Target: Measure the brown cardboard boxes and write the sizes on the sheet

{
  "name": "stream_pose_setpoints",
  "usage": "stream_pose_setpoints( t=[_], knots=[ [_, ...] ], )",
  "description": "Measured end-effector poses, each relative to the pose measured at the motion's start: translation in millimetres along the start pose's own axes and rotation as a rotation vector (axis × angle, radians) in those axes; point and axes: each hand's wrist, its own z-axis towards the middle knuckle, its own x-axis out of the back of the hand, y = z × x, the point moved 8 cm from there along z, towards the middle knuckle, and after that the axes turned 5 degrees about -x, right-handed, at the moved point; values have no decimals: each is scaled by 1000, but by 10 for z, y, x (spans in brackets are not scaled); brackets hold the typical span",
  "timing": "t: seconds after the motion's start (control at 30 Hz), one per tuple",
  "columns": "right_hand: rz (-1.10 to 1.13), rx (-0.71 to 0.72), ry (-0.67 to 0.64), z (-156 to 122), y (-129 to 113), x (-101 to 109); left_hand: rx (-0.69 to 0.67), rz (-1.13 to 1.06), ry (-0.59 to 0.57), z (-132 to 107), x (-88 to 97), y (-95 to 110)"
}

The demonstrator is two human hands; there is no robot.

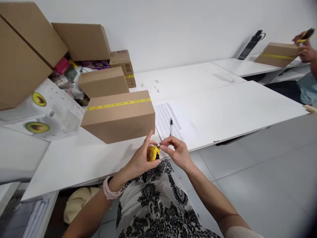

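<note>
My left hand is closed around a yellow and black tape measure, held over the table's front edge. With thumb and forefinger pinched, my right hand grips the tape's end at the side of the case; hardly any blade shows between them. Just beyond my hands stands a closed cardboard box sealed with yellow tape. To its right lies a printed sheet, partly hidden by the box and my right hand. A white pen with a black cap rests on the sheet.
More cardboard boxes and a white avocado-print carton crowd the left side. The white table runs right along the wall. There, a co-worker's hands hold another tape measure beside a taped box, near a dark bottle.
</note>
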Motion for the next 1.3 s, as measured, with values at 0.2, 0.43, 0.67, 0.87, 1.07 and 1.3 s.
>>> stream_pose_setpoints(
  t=[0.2,0.43,0.67,0.87,1.07,1.3],
  knots=[
    [-376,-64,116,448,305,530,-105,458,97,206,16,-156],
    [-1313,182,-234,1185,557,525,-39,924,124,516,299,-499],
    [-1305,446,-533,1314,585,385,52,969,156,860,577,-753],
    [-750,196,56,1219,379,1167,43,909,184,945,563,-726],
    [-5,-171,176,813,746,1373,-256,546,164,1226,-140,-148],
    [-174,-211,222,800,915,1412,-113,317,136,1854,-749,-222]
  ],
)
